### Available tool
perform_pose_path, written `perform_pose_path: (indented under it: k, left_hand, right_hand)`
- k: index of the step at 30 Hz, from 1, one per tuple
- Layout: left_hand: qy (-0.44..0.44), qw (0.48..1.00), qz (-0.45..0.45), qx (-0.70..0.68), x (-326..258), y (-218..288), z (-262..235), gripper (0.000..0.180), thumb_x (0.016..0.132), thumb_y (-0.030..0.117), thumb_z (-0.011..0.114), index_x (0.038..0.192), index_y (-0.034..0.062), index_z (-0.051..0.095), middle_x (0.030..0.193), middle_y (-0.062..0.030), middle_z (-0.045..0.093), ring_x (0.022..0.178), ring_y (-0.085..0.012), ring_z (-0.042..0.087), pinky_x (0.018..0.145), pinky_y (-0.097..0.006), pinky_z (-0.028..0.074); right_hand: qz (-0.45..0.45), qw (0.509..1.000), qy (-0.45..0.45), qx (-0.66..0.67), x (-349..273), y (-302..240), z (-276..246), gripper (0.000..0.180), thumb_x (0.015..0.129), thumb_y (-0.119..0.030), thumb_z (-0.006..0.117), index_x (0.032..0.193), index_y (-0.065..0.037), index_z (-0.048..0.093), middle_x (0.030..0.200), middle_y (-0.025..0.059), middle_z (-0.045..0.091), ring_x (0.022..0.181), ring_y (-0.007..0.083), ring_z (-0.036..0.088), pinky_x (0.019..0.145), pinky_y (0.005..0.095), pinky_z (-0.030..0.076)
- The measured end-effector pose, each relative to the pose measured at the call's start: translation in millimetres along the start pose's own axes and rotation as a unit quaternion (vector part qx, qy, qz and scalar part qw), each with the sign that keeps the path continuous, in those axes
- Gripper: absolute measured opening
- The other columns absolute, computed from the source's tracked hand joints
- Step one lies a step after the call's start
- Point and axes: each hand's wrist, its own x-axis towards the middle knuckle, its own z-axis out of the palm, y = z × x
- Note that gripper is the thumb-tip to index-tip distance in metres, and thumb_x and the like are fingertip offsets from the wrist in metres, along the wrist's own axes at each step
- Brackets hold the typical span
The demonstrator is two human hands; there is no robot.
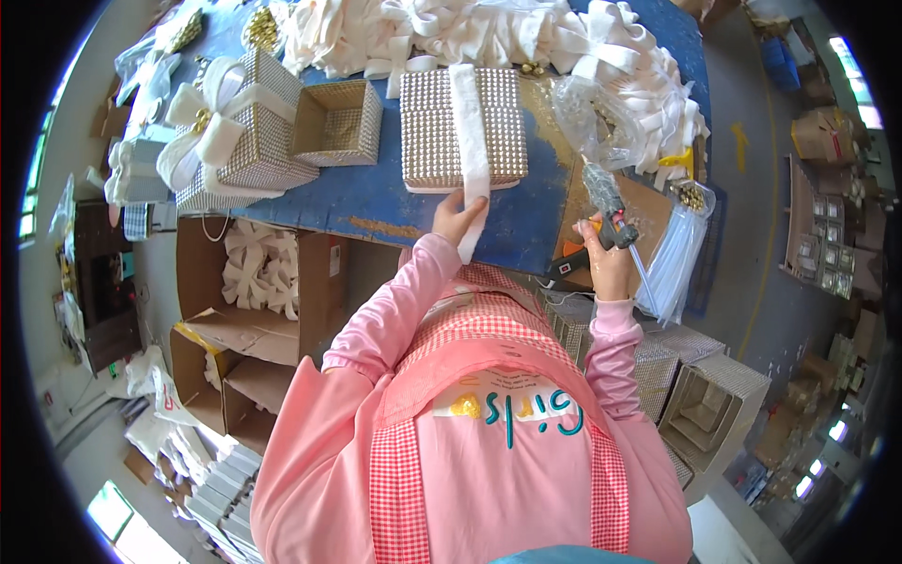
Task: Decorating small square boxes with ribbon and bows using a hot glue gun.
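Observation:
A box covered in rows of shiny silver studs (427, 132) sits at the near side of the blue table. A white fuzzy ribbon (469, 122) runs down over its top and hangs past the near edge. My left hand (457, 222) pinches that ribbon just below the box. To the right, my right hand (611, 268) is wrapped round a hot glue gun (603, 193), its nozzle end pointing away from me over a brown cardboard sheet (648, 207). A glue stick (643, 274) sticks out of the gun's back end.
Left of the box stand an open studded box (338, 122) and a stack of studded boxes with a white bow (209, 122). White ribbon bows (376, 33) heap along the far side. A bag of glue sticks (678, 258) hangs at the right; cartons (235, 320) stand below left.

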Motion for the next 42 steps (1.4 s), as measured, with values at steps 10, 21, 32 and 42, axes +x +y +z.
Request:
perform_pose_path:
  k: [10,21,32,42]
  left_hand:
    - [-0.097,0.991,-0.065,-0.063,-75.2,115.8,-38.8,0.027,0.088,0.022,0.059,0.1,-0.0023,0.059,0.083,-0.0094,0.065,0.072,-0.0142,0.063,0.065,-0.026,0.051]
    - [-0.136,0.98,0.133,0.061,-39.2,303.9,-65.0,0.031,0.09,0.029,0.055,0.098,-0.0005,0.06,0.075,-0.0059,0.063,0.064,-0.0117,0.061,0.057,-0.023,0.05]
    - [-0.07,0.941,0.293,0.157,31.2,365.7,-58.8,0.036,0.086,0.038,0.06,0.098,0.0042,0.067,0.066,0.0011,0.058,0.054,-0.0046,0.054,0.047,-0.017,0.038]
    - [-0.029,0.94,0.263,0.215,43.7,373.6,-53.7,0.036,0.086,0.04,0.06,0.098,0.0065,0.067,0.061,0.0026,0.055,0.047,-0.0034,0.049,0.043,-0.017,0.036]
  right_hand:
    - [-0.028,0.999,-0.015,-0.011,10.5,10.6,-6.4,0.016,0.086,-0.01,0.061,0.097,0.0,0.055,0.078,0.0069,0.063,0.074,0.014,0.065,0.063,0.0241,0.048]
    - [-0.063,0.987,-0.134,-0.06,80.5,-47.2,15.9,0.027,0.084,-0.028,0.063,0.09,-0.002,0.059,0.067,0.0057,0.062,0.054,0.0143,0.057,0.051,0.0259,0.044]
    - [-0.355,0.892,-0.123,-0.252,130.1,-123.0,68.2,0.033,0.075,-0.036,0.07,0.089,-0.007,0.062,0.074,0.0131,0.062,0.066,0.0353,0.06,0.054,0.0396,0.046]
    - [-0.427,0.87,-0.089,-0.232,160.4,-132.6,91.0,0.031,0.076,-0.038,0.068,0.078,-0.007,0.06,0.069,0.0102,0.06,0.062,0.0314,0.059,0.051,0.0384,0.045]
